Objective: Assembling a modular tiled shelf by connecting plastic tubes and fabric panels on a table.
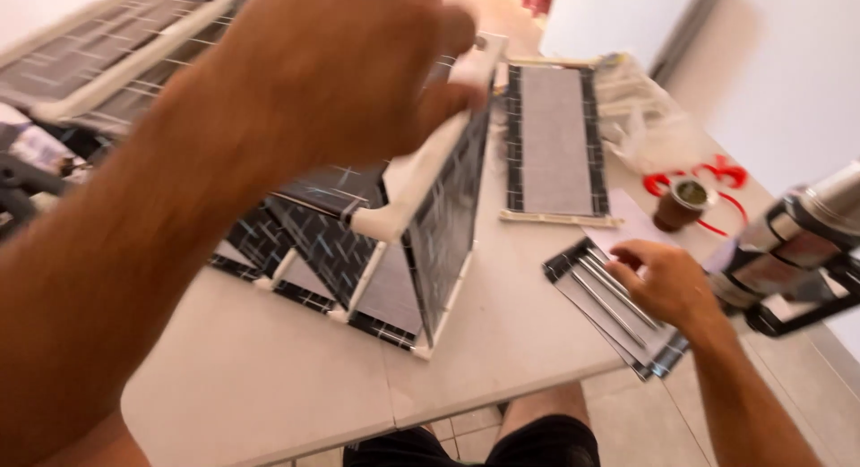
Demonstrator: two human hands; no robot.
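My left hand (331,73) is raised close to the camera, its grip closed on the white top corner of a half-built rack (421,225) of white tubes and dark patterned fabric panels, which stands upright near the middle of the white tabletop (502,333). My right hand (663,279) lies flat and open, holding nothing, fingers spread on a bundle of thin metal rods (609,297) resting on a flat panel at the tabletop's right edge. Further back lie another grey panel (554,140), a crumpled clear plastic bag (645,118) and a small brown cup (678,205). A steel flask (797,239) stands at the far right.
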